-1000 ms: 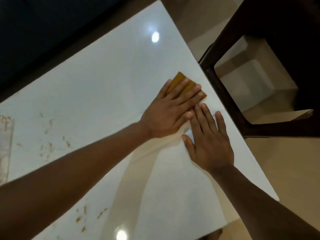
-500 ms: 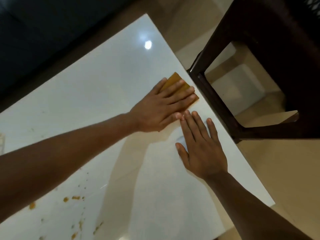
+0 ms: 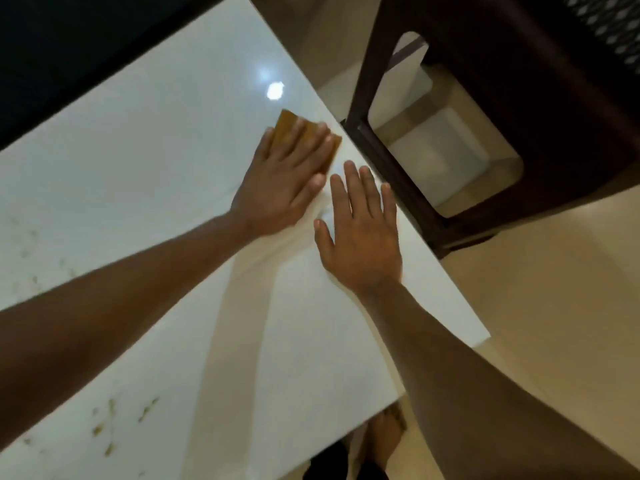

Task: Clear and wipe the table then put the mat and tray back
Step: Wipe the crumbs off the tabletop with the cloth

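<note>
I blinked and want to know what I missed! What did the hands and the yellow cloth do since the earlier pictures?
Not much. The left hand slid the yellow cloth a little along the table beside its right edge, fingers flat on it. Nothing was picked up or let go. The right hand stayed flat on the table next to it, and the crumbs near the front are still unwiped. The camera itself shifted too.

Bare forearms, no sleeves, barefoot.
</note>
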